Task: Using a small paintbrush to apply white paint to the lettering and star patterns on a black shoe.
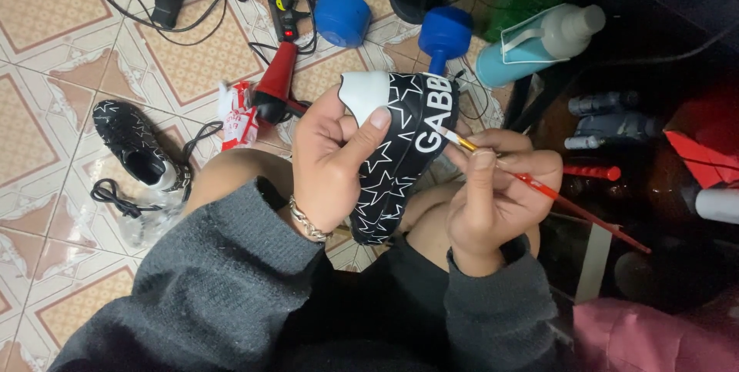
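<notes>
Head view: left hand (332, 160) grips a black star-printed shoe (400, 156), its long axis running from lap upward, white toe (363, 95) farthest. Right hand (493, 191) pinches a red paintbrush (570, 206), tip at the shoe's white lettering. Beyond, on the floor (46, 187), a red-and-white packet (239, 114) and blue dumbbells (346, 10).

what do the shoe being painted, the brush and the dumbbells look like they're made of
Shoe: probably smooth leather or a synthetic, black with white stars and a slight sheen. Brush: glossy red handle, wood or plastic, with a brass-coloured metal ferrule. Dumbbells: matte blue coating, likely plastic or vinyl.
</notes>
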